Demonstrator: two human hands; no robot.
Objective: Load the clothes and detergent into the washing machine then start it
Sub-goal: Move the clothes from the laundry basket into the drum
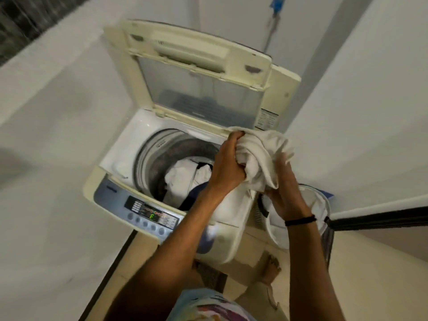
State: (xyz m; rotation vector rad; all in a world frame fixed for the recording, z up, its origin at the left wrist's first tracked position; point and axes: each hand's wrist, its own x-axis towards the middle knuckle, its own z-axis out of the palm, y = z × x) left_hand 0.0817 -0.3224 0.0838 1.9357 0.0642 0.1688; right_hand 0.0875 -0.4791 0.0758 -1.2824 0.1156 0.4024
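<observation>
Your left hand [228, 162] is closed in a fist on the upper fold of a white cloth [259, 158], fingers curled fully into the fabric. Your right hand [286, 193] grips the same cloth from below and at its 4 o'clock side, fingers wrapped in the bunched lower end. The cloth hangs between both hands, above the right rim of the washer [115, 156], at about 3 o'clock from the drum [148, 158] opening, not yet inside it.

The lid [199, 72] stands raised at 12 o'clock. Inside the drum lie clothes [183, 174]: white pieces with a dark blue one at their 5 o'clock edge. The control panel [139, 212] sits at 7 o'clock of the drum; its display shows a green figure.

A basket [324, 200] with white lining stands on the floor just beside the washer at 4 o'clock, below your right hand. A dark band [301, 220] circles your right wrist. Your bare foot [272, 269] rests on the floor near the washer's front corner.
</observation>
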